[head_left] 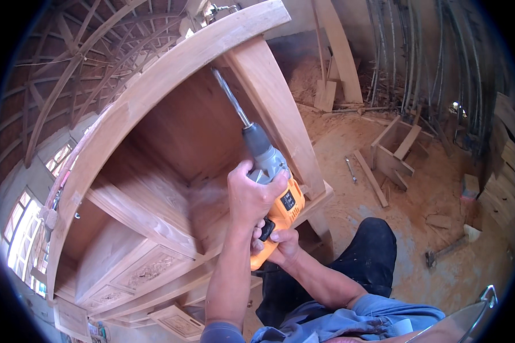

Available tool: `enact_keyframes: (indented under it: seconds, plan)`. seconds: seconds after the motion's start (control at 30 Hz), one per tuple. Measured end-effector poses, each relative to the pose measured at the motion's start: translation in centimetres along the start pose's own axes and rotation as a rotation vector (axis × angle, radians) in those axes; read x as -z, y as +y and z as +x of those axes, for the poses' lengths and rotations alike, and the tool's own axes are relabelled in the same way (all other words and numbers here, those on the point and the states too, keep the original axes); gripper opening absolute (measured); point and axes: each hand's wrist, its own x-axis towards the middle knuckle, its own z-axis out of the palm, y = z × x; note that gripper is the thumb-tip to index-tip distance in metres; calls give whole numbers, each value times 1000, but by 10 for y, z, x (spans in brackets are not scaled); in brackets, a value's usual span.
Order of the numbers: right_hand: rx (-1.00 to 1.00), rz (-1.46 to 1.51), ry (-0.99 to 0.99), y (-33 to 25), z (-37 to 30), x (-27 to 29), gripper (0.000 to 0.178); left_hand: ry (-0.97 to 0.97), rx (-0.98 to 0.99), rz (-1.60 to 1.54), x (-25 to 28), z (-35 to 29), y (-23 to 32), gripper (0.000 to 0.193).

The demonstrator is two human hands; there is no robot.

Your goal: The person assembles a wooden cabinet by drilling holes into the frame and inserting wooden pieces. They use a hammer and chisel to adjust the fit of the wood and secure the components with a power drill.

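Note:
A yellow and grey power drill [286,207] with a long metal bit [230,97] is held in both hands. Around its grey front body, behind the black chuck, my left hand [250,188] is closed. My right hand [279,244] grips the rear handle by the black trigger. The bit points up and away, in front of the open compartment of a bare wooden cabinet [180,123]. Its tip appears close to the upright post [277,108]; whether they touch, I cannot tell. A curved top rail [171,74] arches over the compartment.
Carved drawer fronts [149,268] lie at the cabinet's lower left. On the dusty floor to the right are a wrench [350,170], a hammer [452,246], a small wooden frame [392,154] and loose boards. Long poles [412,57] lean against the far wall.

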Motion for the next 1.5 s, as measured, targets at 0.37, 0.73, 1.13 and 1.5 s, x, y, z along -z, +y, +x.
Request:
enact_keyframes:
  seconds: [0.37,0.73,1.13,1.5]
  plan:
    - [9,16,12,-3,8,-1,40,-24,-13,-41,0,8,4,34]
    - [-13,40,0,-7,26,-14,30,-31,-38,-56,5,23,14,35]
    - [8,30,-8,0,29,-17,29,-35,-18,-12,12,24,17,35]
    - [47,-41,-3,-2,36,-8,34,-83,-22,-66,15,31,10,39]
